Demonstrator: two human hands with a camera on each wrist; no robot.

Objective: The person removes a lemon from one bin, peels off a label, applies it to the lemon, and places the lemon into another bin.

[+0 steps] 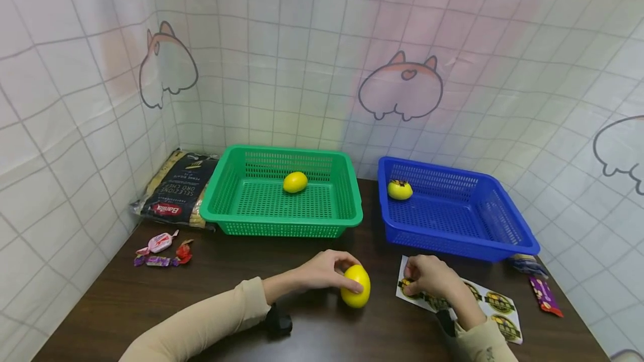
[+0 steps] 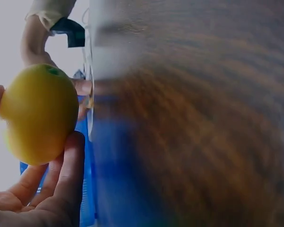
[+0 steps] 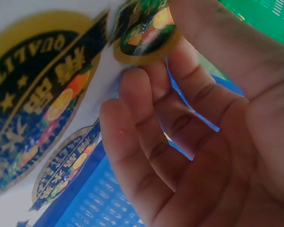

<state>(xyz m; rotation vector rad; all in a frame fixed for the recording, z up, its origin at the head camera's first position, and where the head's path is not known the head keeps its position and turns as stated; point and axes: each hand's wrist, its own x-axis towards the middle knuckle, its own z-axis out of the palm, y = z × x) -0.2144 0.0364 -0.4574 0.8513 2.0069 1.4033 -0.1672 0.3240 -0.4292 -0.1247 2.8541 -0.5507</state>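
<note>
- the person's left hand (image 1: 322, 272) is wrapped round a yellow lemon (image 1: 355, 286), fingers over its top and side, holding it upright on the dark wooden table (image 1: 211, 300).
- in the left wrist view the lemon (image 2: 35, 113) sits between thumb and fingers (image 2: 68, 165), a small green stem mark on its upper end.
- the right hand (image 1: 432, 278) rests just to the right of the held lemon, on a white sticker sheet (image 1: 495, 309) lying flat on the table.
- in the right wrist view the thumb and forefinger pinch a round gold-edged sticker (image 3: 144, 35), its edge lifted from the sheet (image 3: 42, 94); the other fingers (image 3: 132, 142) curl loosely beneath.
- judged from this, the step in hand is peeling a label free while the fruit is steadied for it.
- the next move would call for the sticker to come wholly off without folding on itself, then travel the short way left to the lemon's bare skin and be pressed flat.
- beyond the left hand stands a green basket (image 1: 352, 217) with one lemon (image 1: 295, 182) in it.
- beyond the right hand stands a blue basket (image 1: 503, 242), holding a lemon that bears a dark label (image 1: 399, 189).
- far to the left of the grip lie a pasta bag (image 1: 173, 191) and wrapped sweets (image 1: 160, 250).
</note>
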